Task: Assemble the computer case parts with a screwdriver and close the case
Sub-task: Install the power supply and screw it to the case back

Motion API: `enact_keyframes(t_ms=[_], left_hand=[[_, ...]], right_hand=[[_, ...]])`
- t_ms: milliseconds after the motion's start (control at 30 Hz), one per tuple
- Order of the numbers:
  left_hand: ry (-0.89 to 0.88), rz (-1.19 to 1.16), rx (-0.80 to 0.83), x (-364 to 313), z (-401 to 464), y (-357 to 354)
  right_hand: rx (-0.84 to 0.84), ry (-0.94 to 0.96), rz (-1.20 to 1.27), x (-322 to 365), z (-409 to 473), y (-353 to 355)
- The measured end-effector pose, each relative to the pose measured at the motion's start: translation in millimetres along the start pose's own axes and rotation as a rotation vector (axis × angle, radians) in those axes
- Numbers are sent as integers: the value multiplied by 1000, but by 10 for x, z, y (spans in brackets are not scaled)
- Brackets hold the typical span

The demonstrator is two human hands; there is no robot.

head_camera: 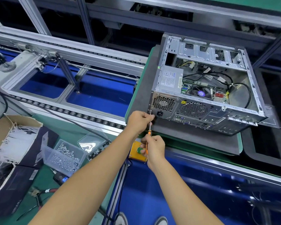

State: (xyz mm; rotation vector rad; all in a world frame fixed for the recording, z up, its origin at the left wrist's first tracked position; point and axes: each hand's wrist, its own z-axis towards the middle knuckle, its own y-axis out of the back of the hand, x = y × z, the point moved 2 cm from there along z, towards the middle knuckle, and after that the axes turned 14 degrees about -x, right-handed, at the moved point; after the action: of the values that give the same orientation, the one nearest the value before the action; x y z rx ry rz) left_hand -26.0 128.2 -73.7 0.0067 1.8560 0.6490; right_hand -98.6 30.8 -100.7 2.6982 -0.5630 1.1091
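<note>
- Your left hand (139, 120) pinches the screwdriver (149, 129) shaft, hiding the tip at the computer case (206, 88), right of centre.
- Your right hand (153, 148) grips its orange handle.
- The case overhangs its mat (193, 137) at right.

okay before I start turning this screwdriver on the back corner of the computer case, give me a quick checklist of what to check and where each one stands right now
1. Right hand grips the screwdriver handle: ok.
2. Left hand steadies the shaft near the tip: ok.
3. Tip seated in the corner screw: cannot tell, fingers hide it.
4. Computer case lies flat on its grey mat: ok.
5. Side panel on the case: not ok, the inside is open.
6. Spare screws in the clear box nearby: ok.
</note>
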Motion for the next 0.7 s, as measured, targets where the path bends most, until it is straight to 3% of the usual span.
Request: enact_keyframes(t_ms=[167, 333, 700], left_hand=[[1, 28, 8, 9, 34, 8], [12, 53, 117, 23, 28, 1], [43, -2, 29, 25, 26, -33]], right_hand=[[31, 17, -7, -2, -10, -45], [62, -31, 4, -8, -14, -74], [59, -55, 7, -4, 27, -36]])
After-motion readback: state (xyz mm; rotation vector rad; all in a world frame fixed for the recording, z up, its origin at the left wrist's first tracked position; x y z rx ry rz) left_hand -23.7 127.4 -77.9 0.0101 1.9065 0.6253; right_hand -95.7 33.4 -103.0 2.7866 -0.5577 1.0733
